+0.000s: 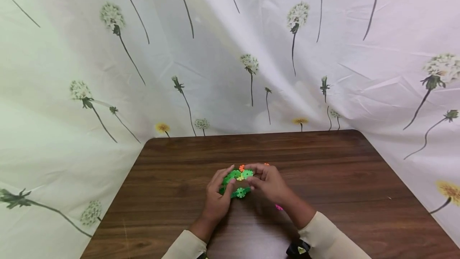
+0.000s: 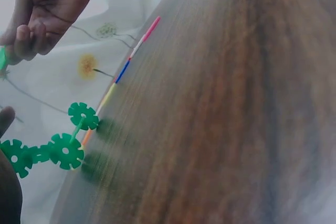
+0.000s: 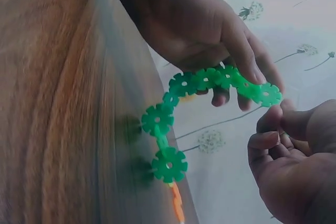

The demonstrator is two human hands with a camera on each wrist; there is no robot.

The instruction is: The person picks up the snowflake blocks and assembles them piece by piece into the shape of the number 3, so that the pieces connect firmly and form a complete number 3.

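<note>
A curved chain of green notched plastic discs (image 3: 227, 76) hangs between the two hands. My left hand (image 1: 218, 197) holds the chain near its upper end, its thumb (image 3: 247, 59) lying along the discs. At the end disc (image 3: 269, 94), my right hand (image 1: 273, 185) pinches the edge between thumb and fingertips. The chain's lower discs (image 2: 65, 151) stand close over the table, casting soft shadows. In the left wrist view, my right hand (image 2: 50, 11) shows at the upper left with a bit of green at its fingertips.
Beyond the chain, a row of pink, white, blue, yellow and orange pieces (image 2: 123, 71) lies on the brown wooden table (image 1: 161, 195). An orange disc (image 1: 242, 168) is just past the hands. A pink piece (image 1: 279, 207) peeks out by the right wrist. A flowered cloth (image 1: 223, 103) hangs behind.
</note>
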